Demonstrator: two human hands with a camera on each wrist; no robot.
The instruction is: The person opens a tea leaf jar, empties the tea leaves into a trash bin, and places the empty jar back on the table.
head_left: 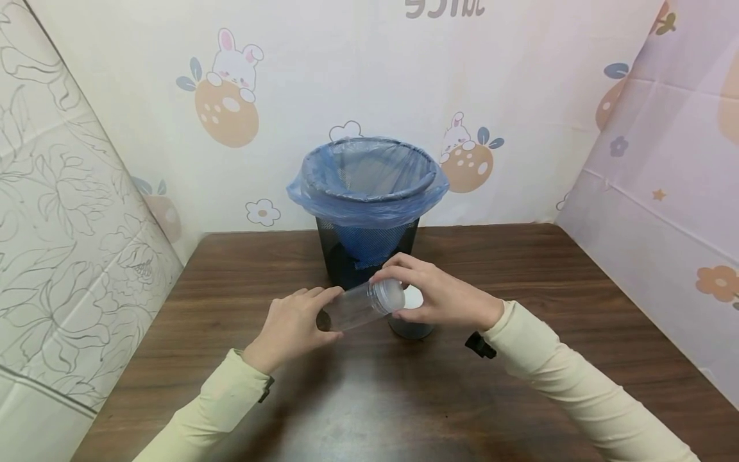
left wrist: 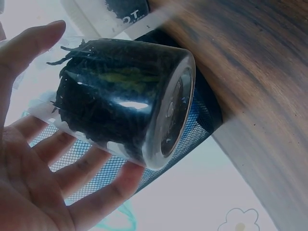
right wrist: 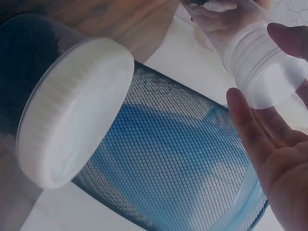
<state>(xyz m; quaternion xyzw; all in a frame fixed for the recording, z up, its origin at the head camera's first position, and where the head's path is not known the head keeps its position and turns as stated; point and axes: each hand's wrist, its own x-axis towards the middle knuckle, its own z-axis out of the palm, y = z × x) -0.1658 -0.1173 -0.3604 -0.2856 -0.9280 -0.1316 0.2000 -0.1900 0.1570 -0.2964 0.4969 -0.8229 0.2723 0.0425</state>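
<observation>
My left hand (head_left: 294,324) grips the bottom end of a clear plastic jar (head_left: 353,309), thumb on one side and fingers on the other. Dark dried leaf-like strips (left wrist: 110,86) are gathered at the jar's base. The jar is tilted, its capped end raised toward the right. At that end my right hand (head_left: 441,295) holds the clear lid (right wrist: 274,79) between thumb and fingers. Behind the right fingers a second jar with a white ribbed lid (right wrist: 82,115) stands on the table, dark inside and partly hidden in the head view.
A black mesh bin (head_left: 329,247) lined with a blue plastic bag (head_left: 369,212) stands just beyond the hands, at the back of the dark wooden table (head_left: 242,282). Printed cloth walls (head_left: 358,70) enclose the back and both sides.
</observation>
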